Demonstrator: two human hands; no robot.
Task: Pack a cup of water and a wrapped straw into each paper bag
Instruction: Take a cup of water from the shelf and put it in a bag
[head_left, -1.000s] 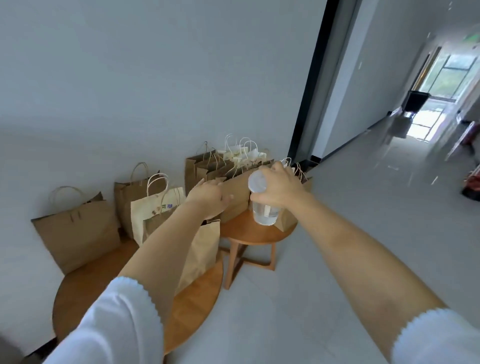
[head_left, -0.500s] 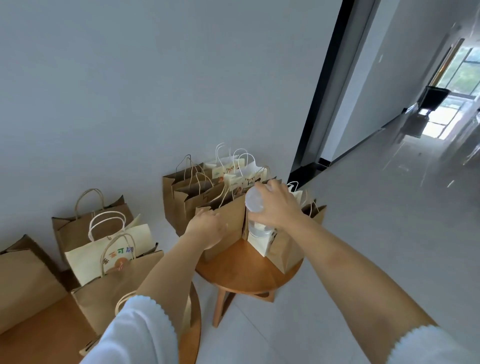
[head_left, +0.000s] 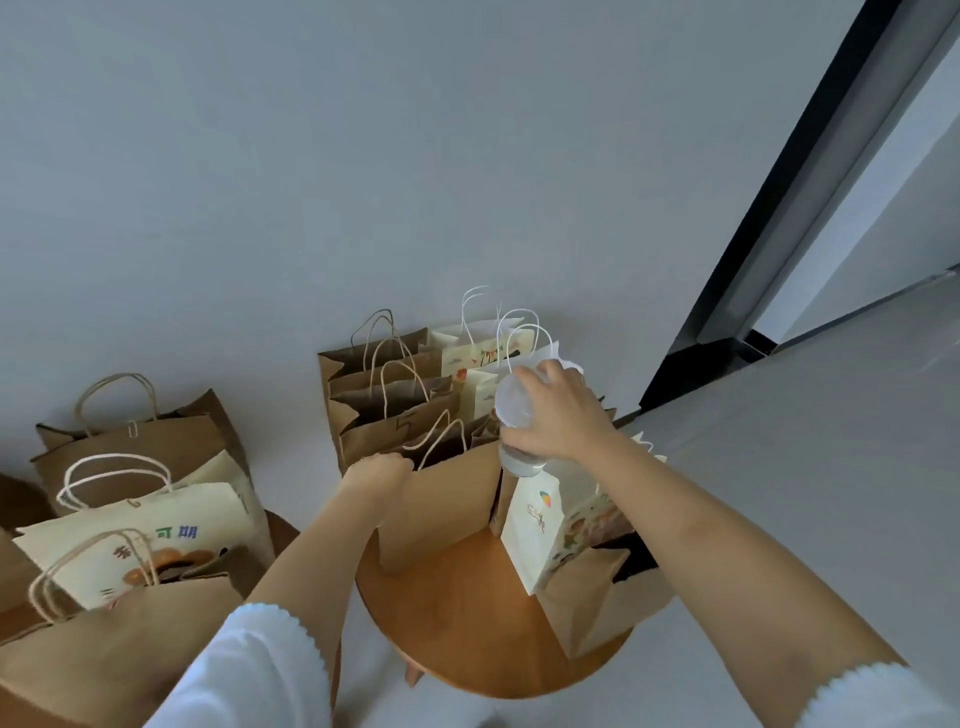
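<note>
round wooden table (head_left: 467, 623) | grey wall (head_left: 363, 156) | dark door frame (head_left: 779, 208) | pale floor (head_left: 831, 467)

Looking like an office-building corridor: bare grey wall (head_left: 363, 156), dark door frame (head_left: 769, 218), paper bags (head_left: 436, 499) sitting on round wooden surface (head_left: 467, 623).

We cannot see the fingertips of the left hand (head_left: 382, 470), which dip behind the rim of the brown paper bag (head_left: 441, 506). The right hand (head_left: 558, 415) covers much of the cup of water (head_left: 514, 410), so its fill level stays unclear. The bags' insides lie in shadow. The round wooden table (head_left: 467, 623) hides its own legs, and the large brown bag (head_left: 104, 665) is cut by the left edge.
</note>
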